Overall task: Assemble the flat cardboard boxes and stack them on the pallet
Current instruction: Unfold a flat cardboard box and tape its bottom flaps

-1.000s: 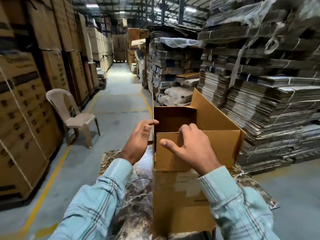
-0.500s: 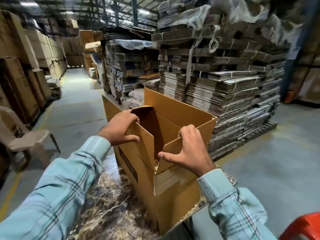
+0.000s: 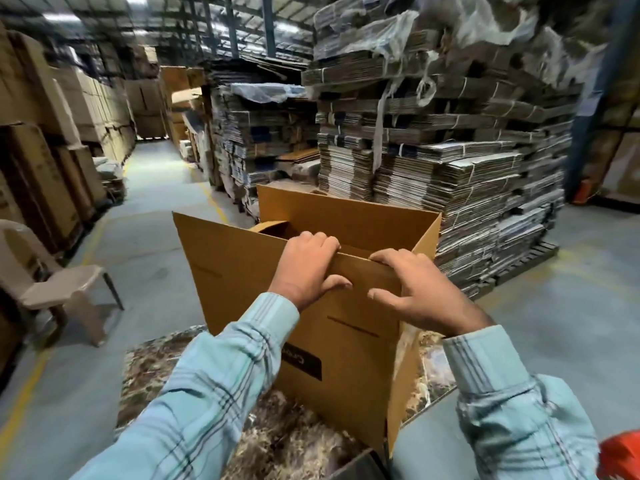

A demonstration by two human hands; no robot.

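Hands (image 3: 306, 268) grip brown open-topped box (image 3: 242, 271) flap.

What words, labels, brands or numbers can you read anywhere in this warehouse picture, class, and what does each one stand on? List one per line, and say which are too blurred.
Black label on the near side of the cardboard box, below the left hand and right hand: light lettering, upside down and too blurred to read.
Stacked flat cartons: no readable print.
Big boxes along the left wall: dark marks, too blurred to read.
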